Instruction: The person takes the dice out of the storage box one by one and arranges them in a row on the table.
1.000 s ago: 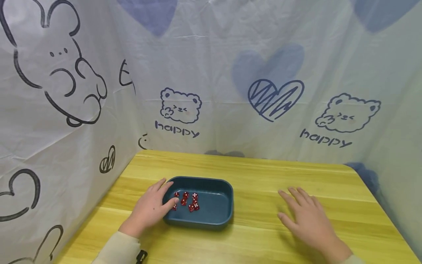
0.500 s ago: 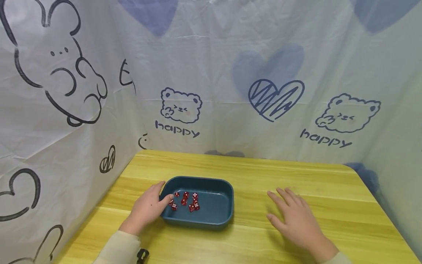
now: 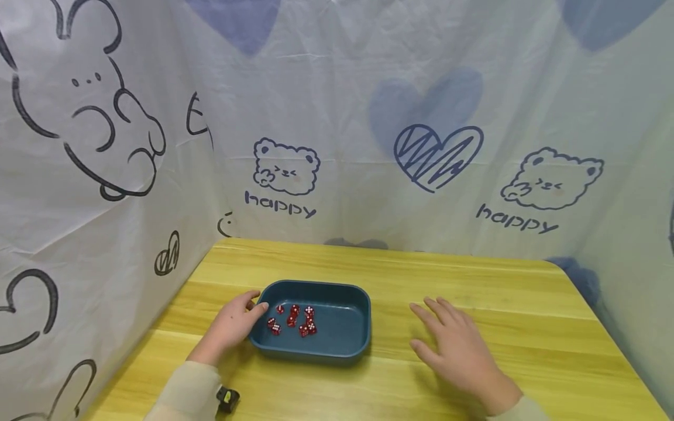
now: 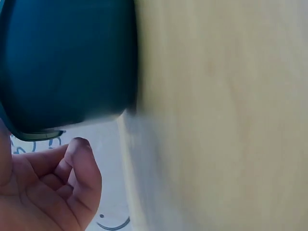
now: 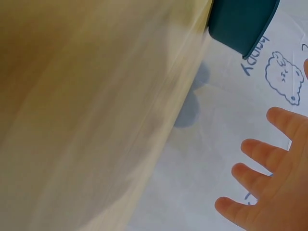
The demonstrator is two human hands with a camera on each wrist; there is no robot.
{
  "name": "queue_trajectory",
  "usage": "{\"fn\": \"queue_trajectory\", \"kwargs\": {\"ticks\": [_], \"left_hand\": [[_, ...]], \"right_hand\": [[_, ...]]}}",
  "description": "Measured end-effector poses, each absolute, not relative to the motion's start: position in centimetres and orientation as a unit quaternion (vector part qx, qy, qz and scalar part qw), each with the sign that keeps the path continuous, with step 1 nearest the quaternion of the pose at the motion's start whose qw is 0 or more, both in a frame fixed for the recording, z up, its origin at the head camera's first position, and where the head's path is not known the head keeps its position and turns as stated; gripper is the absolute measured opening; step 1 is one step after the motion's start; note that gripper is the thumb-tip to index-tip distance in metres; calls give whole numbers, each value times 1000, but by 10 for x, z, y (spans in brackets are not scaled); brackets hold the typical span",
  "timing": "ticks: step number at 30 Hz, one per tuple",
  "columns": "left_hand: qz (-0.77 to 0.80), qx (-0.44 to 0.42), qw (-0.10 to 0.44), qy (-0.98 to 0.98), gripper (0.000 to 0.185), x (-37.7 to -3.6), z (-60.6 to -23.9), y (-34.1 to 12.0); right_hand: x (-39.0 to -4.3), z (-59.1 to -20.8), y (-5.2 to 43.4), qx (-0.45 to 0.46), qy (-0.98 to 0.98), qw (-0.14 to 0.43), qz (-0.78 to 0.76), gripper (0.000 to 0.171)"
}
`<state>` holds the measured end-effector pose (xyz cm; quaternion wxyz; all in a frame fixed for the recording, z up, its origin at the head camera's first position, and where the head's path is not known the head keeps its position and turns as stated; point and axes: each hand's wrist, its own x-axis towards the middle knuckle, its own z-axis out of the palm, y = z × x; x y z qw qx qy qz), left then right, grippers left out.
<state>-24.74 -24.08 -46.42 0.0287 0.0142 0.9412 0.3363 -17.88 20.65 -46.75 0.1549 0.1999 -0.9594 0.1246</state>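
A dark teal tray (image 3: pixel 342 330) sits on the yellow wooden table (image 3: pixel 474 280), left of centre. Several small red dice (image 3: pixel 292 320) lie in its left half. My left hand (image 3: pixel 234 324) rests on the table against the tray's left end, thumb at the rim and fingers loosely curled, holding nothing. In the left wrist view the curled fingers (image 4: pixel 72 183) sit just beside the tray's wall (image 4: pixel 62 57). My right hand (image 3: pixel 455 348) lies flat on the table to the tray's right, fingers spread and apart from it. The right wrist view shows those straight fingers (image 5: pixel 262 154) and a corner of the tray (image 5: pixel 240 21).
A white cloth backdrop (image 3: pixel 337 146) printed with bears, hearts and "happy" closes the table in at the back and on both sides. A small black clip (image 3: pixel 227 399) shows at my left sleeve. The table's rounded far right corner (image 3: pixel 558 269) meets the cloth.
My left hand drew its fingers out of the tray, off the dice, to the tray's left rim. My right hand slid left across the table toward the tray.
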Motion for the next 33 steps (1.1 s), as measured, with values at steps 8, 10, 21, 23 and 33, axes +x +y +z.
{"fn": "queue_trajectory", "kwargs": {"ticks": [8,10,21,23,33], "left_hand": [[396,-4,49,917,53,-251,-470,-241],[417,-8,56,907,53,-252,-472,-241],[560,-35,81,824,47,-250,-477,-248],[579,-33,84,810,46,-250,-479,-248],[662,-12,104,742,46,-255,-490,-250]], "right_hand": [[-183,-467,194,213,-955,151,143,63],[-184,-467,192,217,-953,152,146,63],[-186,-465,180,233,-946,161,159,63],[-186,-464,177,240,-943,166,163,63],[-192,-461,159,248,-941,152,174,63]]}}
